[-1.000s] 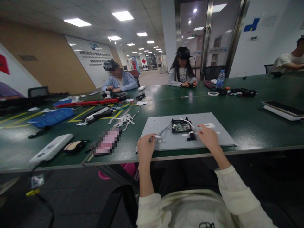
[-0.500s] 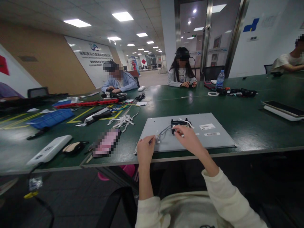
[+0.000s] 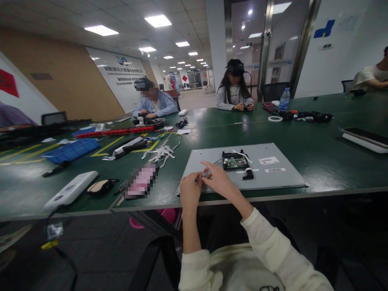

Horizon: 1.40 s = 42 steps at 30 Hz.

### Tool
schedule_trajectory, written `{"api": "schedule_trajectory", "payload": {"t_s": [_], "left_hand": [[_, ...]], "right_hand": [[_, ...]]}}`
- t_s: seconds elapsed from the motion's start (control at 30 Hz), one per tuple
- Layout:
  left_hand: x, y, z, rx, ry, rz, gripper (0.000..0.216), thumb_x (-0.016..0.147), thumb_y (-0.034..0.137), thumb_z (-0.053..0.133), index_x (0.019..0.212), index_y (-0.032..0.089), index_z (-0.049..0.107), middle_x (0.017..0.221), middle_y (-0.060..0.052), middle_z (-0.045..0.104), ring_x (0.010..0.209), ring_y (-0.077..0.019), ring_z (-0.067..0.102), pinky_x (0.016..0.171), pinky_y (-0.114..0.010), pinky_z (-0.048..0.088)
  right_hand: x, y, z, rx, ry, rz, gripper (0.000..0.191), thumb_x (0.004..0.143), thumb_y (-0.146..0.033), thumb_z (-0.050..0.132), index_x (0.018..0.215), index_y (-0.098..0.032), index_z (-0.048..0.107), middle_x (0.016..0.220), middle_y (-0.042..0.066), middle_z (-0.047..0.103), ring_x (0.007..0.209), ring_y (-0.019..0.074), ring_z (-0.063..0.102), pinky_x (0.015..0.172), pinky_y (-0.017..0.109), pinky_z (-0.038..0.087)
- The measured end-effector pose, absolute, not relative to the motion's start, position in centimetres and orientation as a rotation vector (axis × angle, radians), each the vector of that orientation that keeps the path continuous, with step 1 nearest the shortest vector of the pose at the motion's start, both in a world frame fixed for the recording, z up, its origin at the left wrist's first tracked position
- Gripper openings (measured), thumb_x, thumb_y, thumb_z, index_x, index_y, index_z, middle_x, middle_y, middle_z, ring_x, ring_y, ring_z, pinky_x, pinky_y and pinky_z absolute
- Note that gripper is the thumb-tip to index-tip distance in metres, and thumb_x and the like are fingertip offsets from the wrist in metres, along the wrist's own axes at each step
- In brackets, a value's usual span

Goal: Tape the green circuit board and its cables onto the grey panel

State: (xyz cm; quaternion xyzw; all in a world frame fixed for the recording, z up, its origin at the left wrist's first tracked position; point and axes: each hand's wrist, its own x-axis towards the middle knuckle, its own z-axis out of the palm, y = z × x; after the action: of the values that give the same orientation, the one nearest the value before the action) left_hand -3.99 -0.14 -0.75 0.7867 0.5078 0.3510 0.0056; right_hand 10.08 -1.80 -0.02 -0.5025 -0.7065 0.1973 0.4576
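A grey metal panel (image 3: 273,174) lies flat at the near edge of the green table (image 3: 327,157). On it sits a small black-framed circuit board (image 3: 234,161), with thin wires (image 3: 216,163) running from it toward the panel's left corner. My left hand (image 3: 189,194) is closed in a pinch on the wire end at that corner. My right hand (image 3: 218,180) is beside it, its fingers pinching the same wire end (image 3: 205,174). A small black part (image 3: 248,174) lies on the panel right of my hands.
Left of the panel lie a pink blurred item (image 3: 142,181), a white device (image 3: 72,189), white strips (image 3: 160,152) and a blue tray (image 3: 71,149). A tape roll (image 3: 275,118), a water bottle (image 3: 284,100) and a flat device (image 3: 365,137) stand farther off. Other people sit across the table.
My right hand has moved left from the labels on the panel, past the circuit board, to the wire end beside my left hand. My left hand has stayed at the panel's left corner.
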Motion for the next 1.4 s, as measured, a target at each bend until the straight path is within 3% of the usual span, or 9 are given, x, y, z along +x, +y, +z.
{"api": "schedule_trajectory", "payload": {"t_s": [0.2,0.43,0.6,0.77,0.9,1.0,1.13,1.27,1.4], "left_hand": [[-3.8,-0.3,-0.7,2.501,1.577,1.099,0.023,0.087,0.02,0.047,0.096,0.018,0.069,0.095,-0.008,0.071,0.087,-0.0202,0.065,0.084,-0.032,0.046],[-3.8,-0.5,-0.9,2.548,1.477,1.154,0.021,0.088,0.019,0.048,0.097,0.018,0.067,0.095,-0.007,0.07,0.089,-0.0202,0.064,0.087,-0.034,0.046],[-3.7,-0.5,-1.0,2.471,1.5,1.261,0.023,0.086,0.022,0.051,0.105,0.019,0.064,0.104,-0.009,0.066,0.098,-0.0217,0.061,0.092,-0.035,0.045],[-3.5,-0.6,-1.0,2.324,1.689,1.313,0.053,0.08,0.022,0.058,0.131,0.017,0.046,0.125,-0.014,0.053,0.108,-0.0253,0.058,0.093,-0.038,0.045],[-3.5,-0.5,-1.1,2.297,1.721,1.232,0.039,0.084,0.026,0.051,0.122,0.016,0.053,0.106,-0.013,0.063,0.098,-0.0249,0.061,0.089,-0.038,0.046],[-3.5,-0.5,-0.9,2.222,1.727,1.249,0.041,0.085,0.027,0.049,0.124,0.015,0.051,0.09,-0.008,0.066,0.082,-0.0214,0.063,0.08,-0.034,0.047],[-3.7,-0.7,-0.6,2.117,1.636,1.326,0.047,0.081,0.026,0.051,0.127,0.017,0.046,0.071,0.002,0.056,0.065,-0.0147,0.057,0.069,-0.027,0.045],[-3.7,-0.9,-0.3,2.112,1.57,1.327,0.029,0.083,0.034,0.051,0.107,0.018,0.055,0.058,0.008,0.04,0.054,-0.0115,0.044,0.06,-0.023,0.038],[-3.6,-1.1,-0.1,2.074,1.526,1.338,0.024,0.086,0.042,0.049,0.09,0.019,0.056,0.054,0.008,0.037,0.05,-0.0103,0.039,0.055,-0.022,0.033]], "right_hand": [[10.2,-2.6,0.2,-1.363,-1.867,0.225,0.02,0.087,-0.018,0.052,0.103,-0.021,0.065,0.098,0.005,0.061,0.088,0.015,0.059,0.081,0.026,0.045],[10.1,-2.9,0.1,-1.443,-1.823,-0.004,0.016,0.091,-0.024,0.051,0.095,-0.02,0.066,0.12,0.008,0.053,0.099,0.0166,0.056,0.083,0.027,0.045],[10.2,-2.9,0.0,-1.514,-1.893,0.055,0.02,0.095,-0.021,0.043,0.097,-0.019,0.063,0.093,0.006,0.063,0.087,0.0161,0.06,0.078,0.026,0.044],[10.7,-2.6,-0.3,-1.448,-1.672,0.156,0.018,0.094,-0.02,0.043,0.093,-0.018,0.061,0.089,0.005,0.066,0.085,0.0158,0.061,0.079,0.025,0.043],[11.0,-2.4,-0.3,-1.396,-1.539,0.224,0.015,0.092,-0.021,0.045,0.093,-0.019,0.06,0.09,0.005,0.066,0.082,0.016,0.062,0.078,0.026,0.044],[11.1,-2.4,-0.3,-1.38,-1.505,0.248,0.015,0.091,-0.021,0.046,0.094,-0.019,0.061,0.091,0.005,0.067,0.081,0.0161,0.062,0.077,0.027,0.044],[11.1,-2.3,-0.3,-1.356,-1.474,0.256,0.017,0.091,-0.023,0.045,0.095,-0.019,0.061,0.092,0.005,0.065,0.082,0.0166,0.061,0.078,0.027,0.045],[11.2,-2.4,-0.1,-1.318,-1.455,0.243,0.019,0.091,-0.023,0.044,0.098,-0.018,0.061,0.098,0.007,0.06,0.087,0.0173,0.059,0.083,0.029,0.045],[11.1,-2.8,0.2,-1.29,-1.441,0.222,0.022,0.092,-0.023,0.041,0.101,-0.019,0.06,0.113,0.01,0.053,0.094,0.0177,0.057,0.082,0.028,0.046]]}}
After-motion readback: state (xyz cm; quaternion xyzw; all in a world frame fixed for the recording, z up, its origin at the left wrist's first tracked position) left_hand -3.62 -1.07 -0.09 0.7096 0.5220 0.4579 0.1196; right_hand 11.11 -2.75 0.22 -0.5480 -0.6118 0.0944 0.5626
